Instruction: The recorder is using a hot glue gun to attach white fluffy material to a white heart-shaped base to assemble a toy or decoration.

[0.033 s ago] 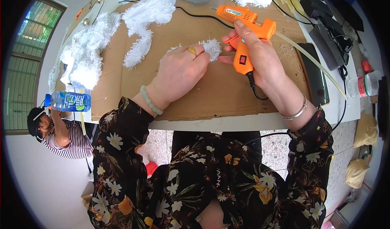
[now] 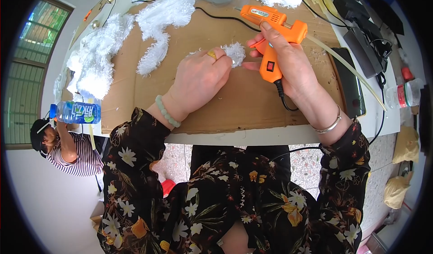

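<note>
My right hand [image 2: 295,66] is wrapped around the handle of an orange hot glue gun [image 2: 269,57], whose nozzle points to the far left. A pale glue stick [image 2: 345,63] sticks out of its back end. My left hand [image 2: 200,80], with a gold ring and a pale green bead bracelet, is closed over a small piece of fluffy white fabric [image 2: 235,53] on the cardboard. Part of that piece shows past the fingers; the fingertips themselves are hidden. The glue gun is held just right of it, not touching it.
Larger white fluffy pieces [image 2: 164,17] lie on the cardboard sheet [image 2: 180,114] at the left and back. A phone [image 2: 347,82] lies at the right, near black power adapters [image 2: 363,48]. A drink bottle [image 2: 79,113] is at the left edge, with another person [image 2: 67,148] beyond it.
</note>
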A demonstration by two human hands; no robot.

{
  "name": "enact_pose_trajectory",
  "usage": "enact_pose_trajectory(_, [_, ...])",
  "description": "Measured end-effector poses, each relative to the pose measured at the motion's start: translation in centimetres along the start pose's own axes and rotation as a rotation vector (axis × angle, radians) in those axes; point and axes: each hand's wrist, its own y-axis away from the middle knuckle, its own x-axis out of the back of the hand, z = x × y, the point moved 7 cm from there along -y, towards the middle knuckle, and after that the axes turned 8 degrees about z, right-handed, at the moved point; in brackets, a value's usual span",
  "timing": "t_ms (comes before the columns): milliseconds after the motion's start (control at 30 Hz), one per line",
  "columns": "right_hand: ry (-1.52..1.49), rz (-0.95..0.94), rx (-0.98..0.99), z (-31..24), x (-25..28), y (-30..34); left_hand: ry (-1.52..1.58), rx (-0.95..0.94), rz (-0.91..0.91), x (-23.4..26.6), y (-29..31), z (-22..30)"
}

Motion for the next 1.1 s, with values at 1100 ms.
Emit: enact_pose_trajectory(1100, [0.105, -0.070, 0.008, 2.3, -2.2, -2.6, 0.094, 0.306, -0.085, -0.9, 0.8, -3.9])
